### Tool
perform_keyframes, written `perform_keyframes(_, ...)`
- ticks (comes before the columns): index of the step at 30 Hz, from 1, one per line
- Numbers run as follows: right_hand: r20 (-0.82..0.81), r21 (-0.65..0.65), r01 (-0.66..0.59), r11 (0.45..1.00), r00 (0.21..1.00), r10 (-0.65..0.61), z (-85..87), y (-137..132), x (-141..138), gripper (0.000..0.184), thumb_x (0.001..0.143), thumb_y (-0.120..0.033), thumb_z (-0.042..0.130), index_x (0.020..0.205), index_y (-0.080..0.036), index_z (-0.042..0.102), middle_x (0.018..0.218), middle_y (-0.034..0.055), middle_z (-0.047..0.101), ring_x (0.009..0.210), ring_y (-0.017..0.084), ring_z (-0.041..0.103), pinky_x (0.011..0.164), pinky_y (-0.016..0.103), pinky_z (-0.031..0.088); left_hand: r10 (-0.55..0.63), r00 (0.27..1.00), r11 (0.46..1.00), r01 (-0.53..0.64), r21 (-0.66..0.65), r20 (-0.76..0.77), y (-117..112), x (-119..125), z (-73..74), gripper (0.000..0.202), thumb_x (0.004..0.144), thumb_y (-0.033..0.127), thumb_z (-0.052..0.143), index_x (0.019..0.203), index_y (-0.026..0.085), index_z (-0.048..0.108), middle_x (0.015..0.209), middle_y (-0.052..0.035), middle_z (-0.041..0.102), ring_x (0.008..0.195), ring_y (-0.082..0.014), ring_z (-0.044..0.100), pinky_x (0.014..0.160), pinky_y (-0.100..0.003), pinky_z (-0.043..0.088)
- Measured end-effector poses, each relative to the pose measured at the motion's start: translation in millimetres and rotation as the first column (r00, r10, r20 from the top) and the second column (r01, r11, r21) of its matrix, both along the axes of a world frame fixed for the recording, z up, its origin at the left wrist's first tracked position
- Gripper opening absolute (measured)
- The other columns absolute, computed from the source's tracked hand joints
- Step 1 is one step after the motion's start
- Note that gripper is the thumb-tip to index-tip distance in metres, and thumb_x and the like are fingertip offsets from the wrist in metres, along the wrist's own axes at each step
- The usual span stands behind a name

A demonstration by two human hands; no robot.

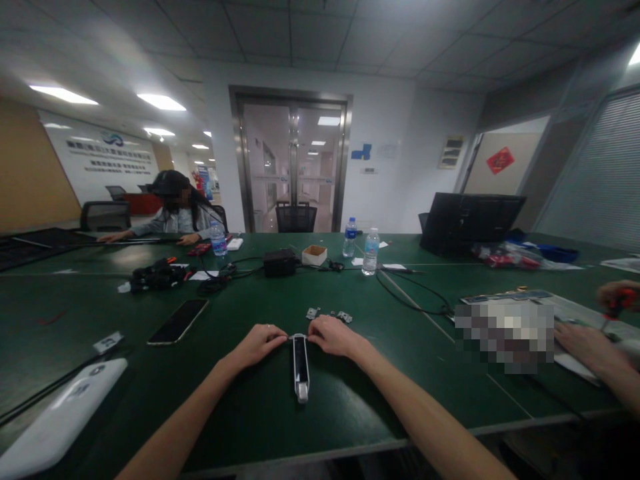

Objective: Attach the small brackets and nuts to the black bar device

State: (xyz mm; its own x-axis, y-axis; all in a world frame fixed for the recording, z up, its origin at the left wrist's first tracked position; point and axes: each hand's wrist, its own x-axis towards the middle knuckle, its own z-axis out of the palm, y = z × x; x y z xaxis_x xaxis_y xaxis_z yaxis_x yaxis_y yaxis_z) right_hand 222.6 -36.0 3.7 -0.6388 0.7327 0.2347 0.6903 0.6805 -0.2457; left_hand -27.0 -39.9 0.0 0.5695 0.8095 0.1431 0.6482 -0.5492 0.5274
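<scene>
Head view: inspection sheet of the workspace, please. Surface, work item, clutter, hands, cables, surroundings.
Surface: green table, visible seam lines.
Work item: slim white-framed device with dark face, lying between the hands; small metal pieces just beyond the right hand.
Clutter: phone and white panel to the left; small open box, three bottles farther back.
Hands: left hand and right hand both at the device's far end; exact grip unclear.
Cables: black cables, bundled at back left, one looping at right.
Surroundings: co-worker's hand at right, another person across the table; glass doors behind.
</scene>
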Motion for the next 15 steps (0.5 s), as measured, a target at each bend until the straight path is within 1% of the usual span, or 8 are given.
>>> perform_keyframes(4,0.034,-0.003,0.008,1.000,0.999,-0.008,-1.7,1.6,-0.6,0.013,0.087,-0.027,0.057,0.089,-0.016,0.064,0.086,0.0059,0.064,0.083,0.018,0.058,0.071,0.026,0.039,0.006,1.000,1.000,-0.006,0.003,-0.024,1.4,1.2,-1.1,0.032,0.092,0.038,0.045,0.102,0.020,0.069,0.096,-0.0030,0.069,0.086,-0.0166,0.061,0.078,-0.025,0.045)
perform_keyframes(7,0.037,0.005,0.009,1.000,0.999,-0.009,-3.4,2.6,-0.7,0.013,0.087,-0.027,0.056,0.089,-0.017,0.063,0.086,0.0054,0.064,0.083,0.018,0.058,0.071,0.027,0.039,0.004,0.999,1.000,-0.004,0.000,-0.034,0.7,2.3,-0.8,0.034,0.093,0.039,0.043,0.103,0.019,0.069,0.095,-0.0028,0.069,0.085,-0.0166,0.061,0.076,-0.024,0.044)
perform_keyframes(15,0.028,0.017,0.004,1.000,1.000,-0.004,-2.5,2.0,-0.5,0.014,0.088,-0.028,0.055,0.089,-0.016,0.063,0.086,0.0057,0.064,0.084,0.018,0.058,0.071,0.027,0.039,0.031,0.996,0.999,-0.031,0.011,-0.086,-0.7,5.1,-0.9,0.037,0.094,0.040,0.039,0.095,0.018,0.068,0.087,-0.0031,0.067,0.080,-0.0163,0.060,0.071,-0.024,0.042)
